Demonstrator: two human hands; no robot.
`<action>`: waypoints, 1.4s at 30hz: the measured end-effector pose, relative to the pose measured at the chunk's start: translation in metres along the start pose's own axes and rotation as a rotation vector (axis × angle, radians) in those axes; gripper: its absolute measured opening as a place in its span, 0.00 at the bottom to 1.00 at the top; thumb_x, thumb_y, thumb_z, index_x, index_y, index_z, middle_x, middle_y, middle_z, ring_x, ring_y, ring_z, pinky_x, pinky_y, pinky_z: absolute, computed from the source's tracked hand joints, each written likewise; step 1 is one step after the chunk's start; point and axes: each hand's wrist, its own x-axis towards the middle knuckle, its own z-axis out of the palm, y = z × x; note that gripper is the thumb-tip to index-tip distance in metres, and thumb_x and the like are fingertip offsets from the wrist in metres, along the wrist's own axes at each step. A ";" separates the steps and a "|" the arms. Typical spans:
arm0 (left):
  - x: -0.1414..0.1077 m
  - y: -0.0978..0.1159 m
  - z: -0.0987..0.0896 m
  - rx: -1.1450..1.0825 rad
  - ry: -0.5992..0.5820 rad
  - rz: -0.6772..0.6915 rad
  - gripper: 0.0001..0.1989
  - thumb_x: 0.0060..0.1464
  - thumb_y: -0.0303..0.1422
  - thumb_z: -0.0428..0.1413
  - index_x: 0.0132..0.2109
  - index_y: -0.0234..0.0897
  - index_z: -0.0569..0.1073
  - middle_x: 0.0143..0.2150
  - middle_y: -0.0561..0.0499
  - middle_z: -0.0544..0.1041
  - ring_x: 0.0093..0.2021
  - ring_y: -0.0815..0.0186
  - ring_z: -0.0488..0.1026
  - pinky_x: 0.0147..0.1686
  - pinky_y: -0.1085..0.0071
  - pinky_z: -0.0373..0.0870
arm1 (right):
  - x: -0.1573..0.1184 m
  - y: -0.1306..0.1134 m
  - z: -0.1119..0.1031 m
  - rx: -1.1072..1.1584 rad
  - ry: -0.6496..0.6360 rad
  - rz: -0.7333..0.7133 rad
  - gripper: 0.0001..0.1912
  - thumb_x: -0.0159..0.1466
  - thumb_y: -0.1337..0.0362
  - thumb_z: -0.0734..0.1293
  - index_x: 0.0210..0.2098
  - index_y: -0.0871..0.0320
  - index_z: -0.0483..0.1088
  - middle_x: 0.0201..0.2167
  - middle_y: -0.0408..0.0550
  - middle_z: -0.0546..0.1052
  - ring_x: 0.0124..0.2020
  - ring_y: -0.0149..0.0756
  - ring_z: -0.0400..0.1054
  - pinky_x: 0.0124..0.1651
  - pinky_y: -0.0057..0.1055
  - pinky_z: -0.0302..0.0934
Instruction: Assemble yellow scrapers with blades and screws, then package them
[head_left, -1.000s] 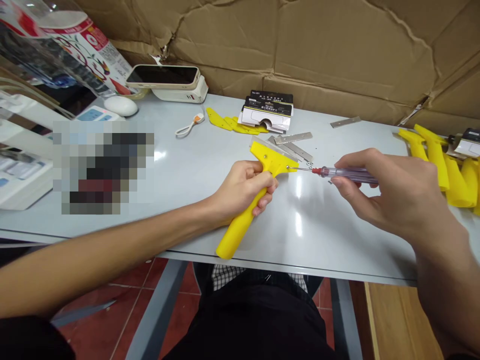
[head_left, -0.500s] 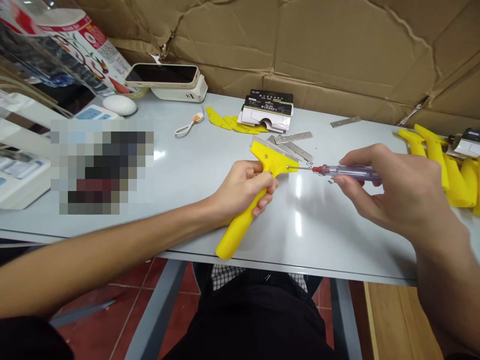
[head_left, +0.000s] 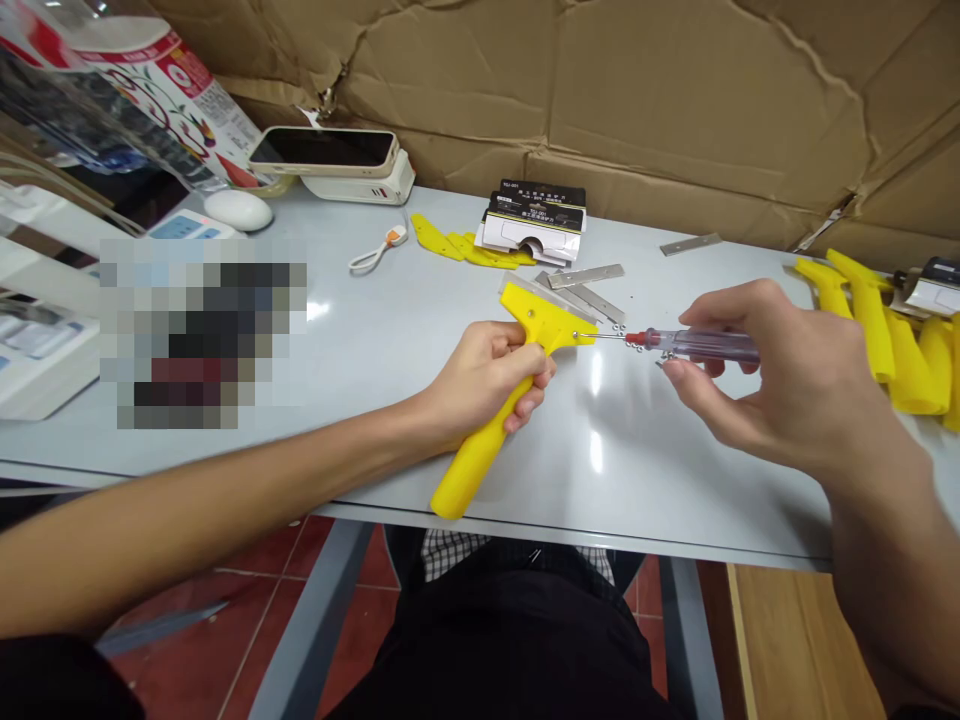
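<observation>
My left hand (head_left: 491,385) is wrapped round the neck of a yellow scraper (head_left: 480,455), its handle angled toward the table's front edge. A thin metal blade (head_left: 551,296) shows along the far edge of the scraper's head. My right hand (head_left: 780,375) grips a screwdriver (head_left: 701,345) with a clear handle and a red collar. The shaft points left, its tip at the screw on the right side of the head. Tiny screws or nuts (head_left: 619,328) lie near the shaft. Loose metal blades (head_left: 587,276) rest just beyond the head.
Behind stand black-and-white boxes (head_left: 532,220) beside flat yellow pieces (head_left: 439,238). More yellow scrapers (head_left: 870,310) lie at the right. A phone (head_left: 326,150), a looped white strap (head_left: 375,252) and a single blade (head_left: 690,244) are also on the table. Cardboard (head_left: 675,120) lines the back.
My right thumb and fingers have shifted slightly on the screwdriver handle, the fingers now further apart. The scraper and my left hand stay in place.
</observation>
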 end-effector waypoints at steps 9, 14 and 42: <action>0.000 0.000 -0.001 -0.004 -0.005 0.004 0.06 0.51 0.27 0.56 0.26 0.37 0.70 0.15 0.56 0.66 0.12 0.74 0.60 0.13 0.75 0.56 | 0.000 -0.004 -0.003 -0.062 0.021 -0.013 0.05 0.72 0.61 0.70 0.46 0.51 0.71 0.32 0.41 0.83 0.26 0.36 0.76 0.30 0.34 0.65; 0.000 -0.001 0.000 -0.002 -0.003 0.002 0.06 0.50 0.27 0.56 0.26 0.37 0.70 0.15 0.55 0.66 0.12 0.74 0.60 0.12 0.76 0.56 | 0.000 -0.004 -0.003 -0.014 -0.012 -0.025 0.10 0.70 0.61 0.70 0.50 0.50 0.72 0.33 0.43 0.83 0.27 0.40 0.77 0.30 0.36 0.65; -0.001 -0.001 0.000 0.011 -0.001 0.012 0.06 0.50 0.27 0.57 0.26 0.37 0.70 0.15 0.55 0.66 0.11 0.74 0.60 0.12 0.76 0.57 | -0.001 -0.004 -0.001 -0.021 0.015 -0.020 0.09 0.69 0.57 0.72 0.46 0.49 0.71 0.30 0.40 0.82 0.25 0.39 0.75 0.28 0.36 0.61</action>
